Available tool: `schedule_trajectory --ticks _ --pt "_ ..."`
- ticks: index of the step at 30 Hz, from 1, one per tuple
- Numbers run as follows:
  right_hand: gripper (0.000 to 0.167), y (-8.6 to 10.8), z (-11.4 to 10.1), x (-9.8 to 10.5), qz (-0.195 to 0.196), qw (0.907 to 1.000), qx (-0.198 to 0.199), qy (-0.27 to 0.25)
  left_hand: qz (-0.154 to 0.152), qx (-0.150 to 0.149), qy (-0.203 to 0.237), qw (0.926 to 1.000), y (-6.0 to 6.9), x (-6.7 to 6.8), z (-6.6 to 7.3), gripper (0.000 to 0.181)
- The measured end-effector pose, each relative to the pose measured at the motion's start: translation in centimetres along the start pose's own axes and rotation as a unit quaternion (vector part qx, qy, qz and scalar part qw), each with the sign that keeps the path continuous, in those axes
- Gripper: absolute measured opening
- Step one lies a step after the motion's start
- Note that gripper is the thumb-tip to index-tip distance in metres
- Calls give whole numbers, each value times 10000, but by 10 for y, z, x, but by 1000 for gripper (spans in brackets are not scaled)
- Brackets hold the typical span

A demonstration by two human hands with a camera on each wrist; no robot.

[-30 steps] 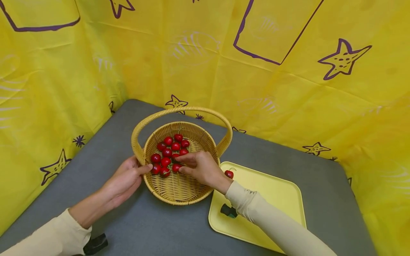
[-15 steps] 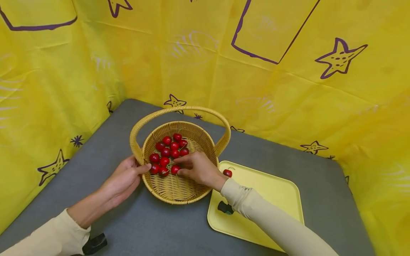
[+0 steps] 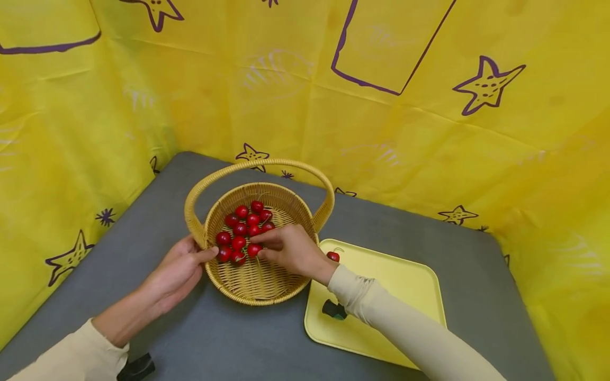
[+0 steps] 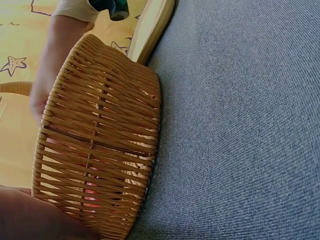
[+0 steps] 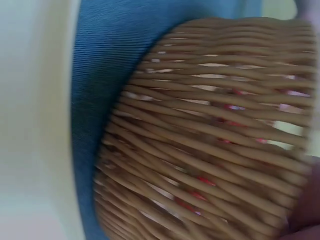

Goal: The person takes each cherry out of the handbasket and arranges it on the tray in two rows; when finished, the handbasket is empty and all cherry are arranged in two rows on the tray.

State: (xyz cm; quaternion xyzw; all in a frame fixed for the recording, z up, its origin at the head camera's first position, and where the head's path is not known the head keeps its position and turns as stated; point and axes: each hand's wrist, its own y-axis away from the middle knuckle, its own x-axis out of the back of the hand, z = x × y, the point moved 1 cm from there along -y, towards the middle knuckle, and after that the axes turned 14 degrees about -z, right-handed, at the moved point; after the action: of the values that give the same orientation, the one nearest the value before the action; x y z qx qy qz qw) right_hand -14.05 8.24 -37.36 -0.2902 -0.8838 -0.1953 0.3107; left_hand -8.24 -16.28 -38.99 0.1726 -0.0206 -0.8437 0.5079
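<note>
A round wicker basket (image 3: 259, 296) with a tall arched handle holds several red cherries (image 3: 240, 228), gathered in its left part. My left hand (image 3: 178, 270) grips the basket's left rim, thumb over the edge and fingers outside. Inside the basket, my right hand (image 3: 295, 254) pinches a cherry (image 3: 254, 250) between thumb and index finger, close to the others; its stem hangs down. In the left wrist view the woven wall (image 4: 100, 135) hides most of the fruit. Through the weave in the right wrist view, red patches of cherries (image 5: 200, 192) show.
A pale yellow tray (image 3: 395, 286) lies right of the basket, partly under my right sleeve. One cherry with a stem (image 3: 333, 256) sits at its upper left corner. The grey table (image 3: 229, 344) is bordered by yellow patterned cloth (image 3: 286, 106) behind and at both sides.
The whole head view has shifted slightly left. Against the basket, my right hand and the cherry at its fingertips have moved only a little; the left hand keeps its grip on the rim.
</note>
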Motion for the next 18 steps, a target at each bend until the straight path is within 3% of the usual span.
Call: schedule_trajectory --ticks 5,10,13,18 --pt "32 27 -19 21 417 9975 330 -472 -7 -26 15 10000 -1 2 -1 77" --pt "34 75 -28 42 829 9908 503 -943 -22 -73 4 10000 -1 3 -1 74" --pt "36 105 -23 51 1131 9867 313 -1121 -20 -45 -3 10000 -1 3 -2 74" --pt "40 145 2 58 1760 9779 -338 -1073 -25 20 68 10000 -2 6 -4 79"
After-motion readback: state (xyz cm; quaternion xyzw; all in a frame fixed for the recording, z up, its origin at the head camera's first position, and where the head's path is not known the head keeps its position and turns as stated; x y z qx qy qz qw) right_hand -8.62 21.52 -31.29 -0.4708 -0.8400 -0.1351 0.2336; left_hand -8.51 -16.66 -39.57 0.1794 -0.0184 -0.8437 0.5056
